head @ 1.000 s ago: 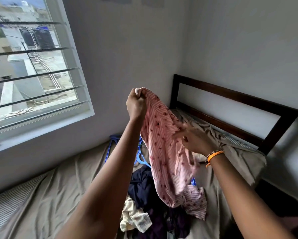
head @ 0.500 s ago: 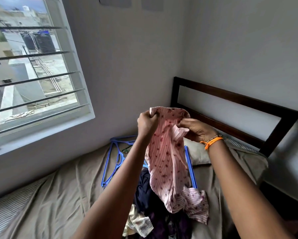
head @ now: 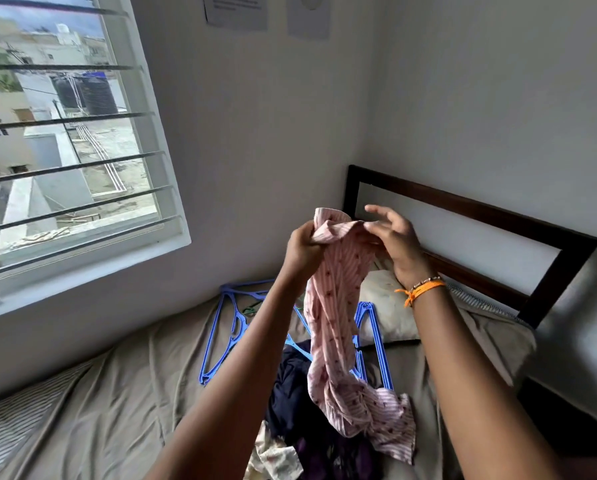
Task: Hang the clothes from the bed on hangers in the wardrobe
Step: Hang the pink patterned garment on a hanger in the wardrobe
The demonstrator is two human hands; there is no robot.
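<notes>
A barred window (head: 65,150) fills the wall at the left, and under it the bed (head: 110,403), covered in a creased tan sheet, runs across the lower view. Blue plastic hangers (head: 221,334) lie on the sheet near the wall-side edge of the bed, more of them showing behind the raised cloth. The left hand (head: 302,252) is lifted over the bed with its fingers curled tight round the top edge of a pink striped garment (head: 335,323), which hangs down twisted from that grip, its lower end resting on a pile of dark clothes (head: 290,393) at the near edge of the bed. The right hand (head: 392,240), an orange band at its wrist, is at the same top edge of the garment with fingers spread and loosely bent; whether it pinches the cloth I cannot tell. Behind it a pale pillow (head: 387,306) lies against the dark wooden headboard (head: 498,216) at the bed's right end
</notes>
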